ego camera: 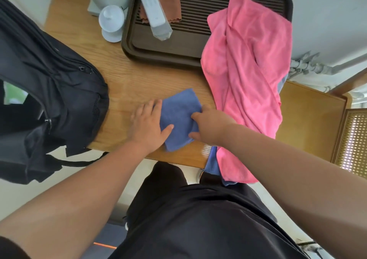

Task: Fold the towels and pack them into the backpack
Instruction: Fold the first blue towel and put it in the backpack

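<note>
Two hands lay on the small blue towel (pixel 178 113), which sat already folded to a compact rectangle on the wooden table (pixel 127 83), near its front edge. The left hand (pixel 148 123) was spread flat, palm down, with its thumb on the cloth and its fingers along the left edge. The right hand (pixel 210 125) met the right edge with thumb and forefinger extended. Whether these pinched the layers or merely pressed them could not be told, as the other fingers were hidden.

The step in hand was judged to be the final flattening of this fold. To do it well:

1. The flat left hand should anchor the cloth so the layers do not slide.
2. The right hand should align the free edges before any crease is pressed.
3. Pressure should run from the fold line outward to expel trapped air.
4. The bundle should be lifted with all layers gripped together, or it would likely open in transit.

The black backpack (pixel 49 83) stood just left of the work area, overhanging the table edge. The pink towel (pixel 244 70) lay unfolded to the right, draped from the dark slatted tray (pixel 208 6) over the table front. A second blue cloth (pixel 213 162) showed beneath it. At least that much of the folding remained.
</note>
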A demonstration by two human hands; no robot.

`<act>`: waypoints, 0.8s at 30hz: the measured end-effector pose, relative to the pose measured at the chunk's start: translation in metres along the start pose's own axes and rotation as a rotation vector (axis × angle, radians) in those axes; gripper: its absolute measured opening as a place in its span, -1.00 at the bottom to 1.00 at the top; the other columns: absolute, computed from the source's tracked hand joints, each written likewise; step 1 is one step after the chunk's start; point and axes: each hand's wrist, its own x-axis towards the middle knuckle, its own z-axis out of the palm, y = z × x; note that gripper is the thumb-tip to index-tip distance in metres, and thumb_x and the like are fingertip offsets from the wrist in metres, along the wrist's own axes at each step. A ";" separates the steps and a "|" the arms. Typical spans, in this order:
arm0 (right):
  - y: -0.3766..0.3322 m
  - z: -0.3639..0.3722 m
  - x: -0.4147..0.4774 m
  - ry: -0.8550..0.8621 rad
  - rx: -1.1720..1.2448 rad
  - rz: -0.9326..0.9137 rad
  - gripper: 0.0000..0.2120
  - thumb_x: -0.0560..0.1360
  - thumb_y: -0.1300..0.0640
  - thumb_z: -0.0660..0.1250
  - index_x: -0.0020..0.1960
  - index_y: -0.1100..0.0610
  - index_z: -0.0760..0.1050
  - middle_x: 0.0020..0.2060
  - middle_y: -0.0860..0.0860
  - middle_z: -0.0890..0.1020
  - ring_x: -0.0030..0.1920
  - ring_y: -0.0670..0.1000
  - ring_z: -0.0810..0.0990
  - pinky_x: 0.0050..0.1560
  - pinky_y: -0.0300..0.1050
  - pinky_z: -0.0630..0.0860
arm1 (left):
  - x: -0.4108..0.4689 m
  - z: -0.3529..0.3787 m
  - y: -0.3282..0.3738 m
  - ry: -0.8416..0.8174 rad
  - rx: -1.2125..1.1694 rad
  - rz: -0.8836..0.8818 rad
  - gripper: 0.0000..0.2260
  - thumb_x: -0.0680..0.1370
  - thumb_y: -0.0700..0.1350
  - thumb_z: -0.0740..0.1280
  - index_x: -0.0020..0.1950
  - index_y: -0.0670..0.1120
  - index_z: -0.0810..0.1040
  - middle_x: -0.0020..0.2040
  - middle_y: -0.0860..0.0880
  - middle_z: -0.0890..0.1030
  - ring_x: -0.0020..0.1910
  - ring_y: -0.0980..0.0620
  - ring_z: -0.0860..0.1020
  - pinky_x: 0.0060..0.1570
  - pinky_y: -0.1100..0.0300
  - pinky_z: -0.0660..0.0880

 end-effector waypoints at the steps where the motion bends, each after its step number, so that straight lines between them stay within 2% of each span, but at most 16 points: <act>1: -0.009 -0.001 -0.004 -0.040 -0.030 -0.022 -0.56 0.56 -0.20 0.23 0.24 0.10 0.48 0.09 0.09 0.52 0.01 0.13 0.53 -0.04 -0.04 0.44 | 0.000 -0.004 -0.005 0.004 -0.034 -0.033 -0.19 0.51 0.31 0.29 0.62 -0.05 0.11 0.58 -0.09 0.21 0.49 -0.18 0.26 0.44 -0.11 0.21; 3: -0.021 -0.001 -0.008 -0.075 -0.057 -0.031 -0.58 0.59 -0.21 0.17 0.13 0.13 0.52 -0.07 0.04 0.55 -0.08 0.10 0.51 -0.10 -0.05 0.45 | 0.000 -0.011 -0.013 -0.021 -0.072 -0.051 -0.15 0.47 0.32 0.35 0.61 -0.03 0.11 0.55 -0.08 0.25 0.46 -0.18 0.30 0.40 -0.11 0.28; 4: -0.022 -0.002 -0.008 -0.051 -0.039 -0.008 -0.60 0.60 -0.19 0.17 0.12 0.12 0.53 -0.06 0.03 0.56 -0.06 0.10 0.53 -0.10 -0.04 0.47 | 0.001 -0.013 -0.016 -0.039 -0.070 -0.043 -0.13 0.45 0.32 0.37 0.61 -0.02 0.10 0.56 -0.07 0.24 0.48 -0.17 0.28 0.40 -0.12 0.29; 7: -0.015 -0.008 0.001 0.184 0.110 0.085 -0.60 0.53 -0.16 0.31 0.23 0.09 0.49 0.14 0.07 0.53 0.14 0.15 0.54 0.03 0.02 0.52 | 0.007 -0.022 -0.020 -0.082 -0.024 0.009 -0.05 0.39 0.33 0.44 0.61 0.00 0.07 0.59 -0.06 0.18 0.52 -0.15 0.23 0.43 -0.12 0.26; 9: -0.008 -0.013 0.012 0.320 0.141 0.070 -0.41 0.42 -0.18 0.45 0.33 0.07 0.41 0.22 0.06 0.46 0.24 0.14 0.46 0.14 0.06 0.48 | 0.015 -0.030 -0.018 -0.116 0.012 0.048 0.00 0.36 0.31 0.48 0.62 0.00 0.05 0.60 -0.05 0.16 0.53 -0.14 0.19 0.47 -0.11 0.21; 10: -0.007 -0.015 0.017 0.332 0.109 0.046 -0.28 0.37 -0.21 0.49 0.39 0.06 0.35 0.26 0.06 0.42 0.28 0.15 0.42 0.20 0.09 0.47 | 0.020 -0.034 -0.017 -0.142 0.035 0.075 0.01 0.35 0.30 0.50 0.62 0.00 0.04 0.59 -0.05 0.17 0.54 -0.14 0.19 0.48 -0.11 0.20; 13: -0.008 -0.014 0.034 0.244 -0.048 0.008 0.00 0.25 -0.27 0.55 0.52 0.06 0.18 0.34 0.04 0.37 0.33 0.16 0.37 0.27 0.12 0.40 | 0.033 -0.039 -0.014 -0.195 0.109 0.151 0.03 0.31 0.28 0.54 0.61 -0.02 0.09 0.54 -0.04 0.26 0.49 -0.14 0.24 0.43 -0.11 0.25; 18: -0.013 -0.002 0.046 0.205 -0.147 0.021 -0.11 0.22 -0.28 0.56 0.40 0.04 0.29 0.24 0.05 0.42 0.27 0.15 0.41 0.25 0.06 0.40 | 0.041 -0.041 -0.004 -0.198 0.196 0.217 -0.05 0.25 0.25 0.56 0.53 -0.01 0.25 0.39 -0.03 0.40 0.37 -0.11 0.35 0.32 -0.05 0.31; 21: -0.015 -0.005 0.048 0.190 -0.147 0.023 -0.21 0.24 -0.27 0.56 0.31 0.06 0.35 0.20 0.05 0.44 0.24 0.14 0.43 0.21 0.04 0.42 | 0.044 -0.044 0.002 -0.173 0.210 0.192 -0.24 0.22 0.21 0.59 0.30 -0.02 0.41 0.23 -0.04 0.50 0.26 -0.11 0.44 0.19 -0.04 0.38; 24: -0.013 -0.007 0.046 0.170 -0.095 0.006 -0.32 0.27 -0.22 0.57 0.23 0.07 0.41 0.16 0.05 0.45 0.22 0.13 0.44 0.13 0.03 0.48 | 0.048 -0.046 0.008 -0.165 0.203 0.194 -0.48 0.27 0.15 0.58 0.07 -0.02 0.48 0.08 -0.04 0.54 0.13 -0.10 0.49 0.08 -0.03 0.42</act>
